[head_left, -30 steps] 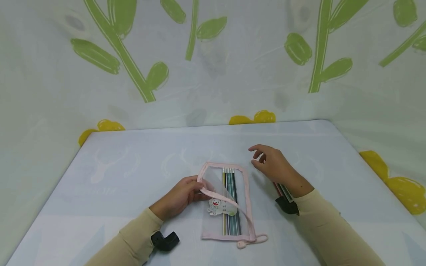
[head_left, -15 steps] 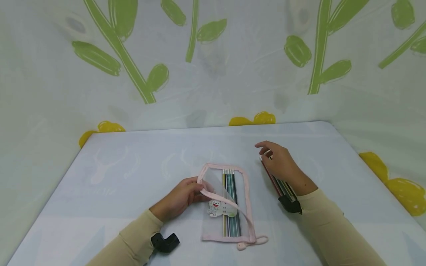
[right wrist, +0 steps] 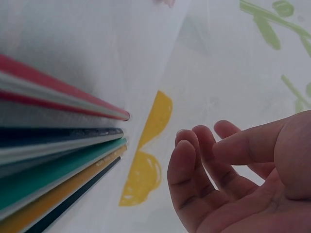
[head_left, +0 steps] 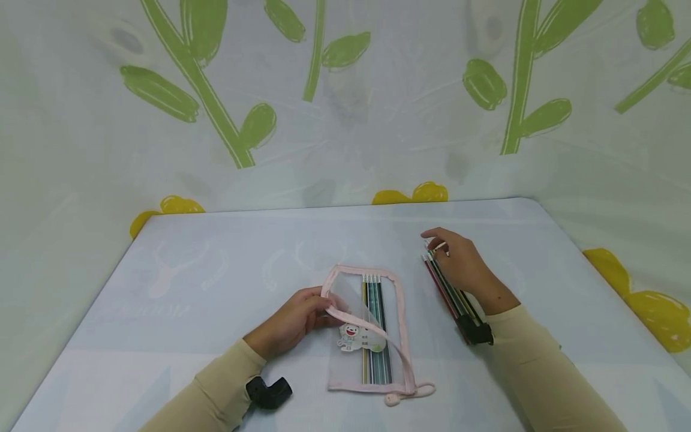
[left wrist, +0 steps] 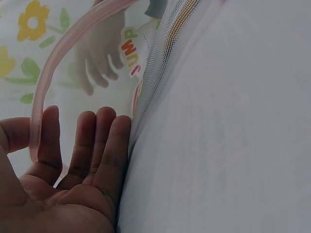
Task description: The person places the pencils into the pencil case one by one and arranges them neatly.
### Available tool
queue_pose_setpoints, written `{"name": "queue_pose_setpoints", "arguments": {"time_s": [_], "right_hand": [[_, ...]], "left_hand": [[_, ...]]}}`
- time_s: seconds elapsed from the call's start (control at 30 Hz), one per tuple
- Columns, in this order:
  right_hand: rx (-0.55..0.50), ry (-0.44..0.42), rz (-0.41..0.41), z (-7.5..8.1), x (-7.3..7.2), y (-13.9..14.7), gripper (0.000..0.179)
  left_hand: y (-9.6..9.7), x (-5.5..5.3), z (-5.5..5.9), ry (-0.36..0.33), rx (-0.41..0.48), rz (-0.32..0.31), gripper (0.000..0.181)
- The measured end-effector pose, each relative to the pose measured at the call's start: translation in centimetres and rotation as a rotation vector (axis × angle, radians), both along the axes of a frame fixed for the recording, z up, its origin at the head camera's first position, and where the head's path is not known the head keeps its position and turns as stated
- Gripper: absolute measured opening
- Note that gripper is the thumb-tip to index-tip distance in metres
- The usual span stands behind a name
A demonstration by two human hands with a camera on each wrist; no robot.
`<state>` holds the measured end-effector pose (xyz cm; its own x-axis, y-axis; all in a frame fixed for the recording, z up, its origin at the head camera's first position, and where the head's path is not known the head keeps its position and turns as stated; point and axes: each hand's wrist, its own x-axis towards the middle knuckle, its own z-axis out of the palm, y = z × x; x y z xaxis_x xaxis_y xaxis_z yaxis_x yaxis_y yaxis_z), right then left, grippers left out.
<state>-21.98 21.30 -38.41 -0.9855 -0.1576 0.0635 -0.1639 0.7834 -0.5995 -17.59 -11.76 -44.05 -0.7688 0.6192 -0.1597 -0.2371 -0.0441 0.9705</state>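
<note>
A clear pencil pouch (head_left: 402, 300) with pink edging lies mid-table, its upper flap folded partly back. Inside it several pencils (head_left: 372, 291) stand side by side, and a cartoon label (head_left: 356, 339) decorates the front. At its left edge my left hand (head_left: 294, 318) pinches the pink trim (left wrist: 41, 97) between thumb and index finger; the other fingers are extended in the left wrist view. To the right of the pouch, my right hand (head_left: 459, 261) hovers by loose pencils (head_left: 445, 288) on the table. Its fingers are loosely bent and hold nothing in the right wrist view.
A pink zipper pull (head_left: 392, 399) trails from the pouch's lower right corner. Black wrist cameras (head_left: 268, 393) sit on both sleeves. Behind the pale tabletop (head_left: 216, 252) hangs a curtain (head_left: 399, 120) printed with green leaves and yellow flowers.
My right hand has shifted a little to the right, and more of the loose pencils now shows beside it. My left hand and the pouch have stayed in place.
</note>
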Motion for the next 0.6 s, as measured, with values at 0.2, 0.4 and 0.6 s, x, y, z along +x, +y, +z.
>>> {"name": "queue_pose_setpoints", "arguments": {"time_s": [0.2,0.4,0.6], "right_hand": [[0.011,-0.028,-0.015,0.0,-0.3,0.7,0.043],[0.030,-0.051,-0.035,-0.3,-0.5,1.1,0.041],[0.040,-0.076,-0.019,-0.9,-0.6,1.1,0.039]], "left_hand": [[0.0,-0.1,-0.1,0.008,-0.001,0.000,0.033],[0.0,0.0,-0.1,0.007,0.002,-0.001,0.033],[0.0,0.0,-0.1,0.006,0.005,0.003,0.033]]}}
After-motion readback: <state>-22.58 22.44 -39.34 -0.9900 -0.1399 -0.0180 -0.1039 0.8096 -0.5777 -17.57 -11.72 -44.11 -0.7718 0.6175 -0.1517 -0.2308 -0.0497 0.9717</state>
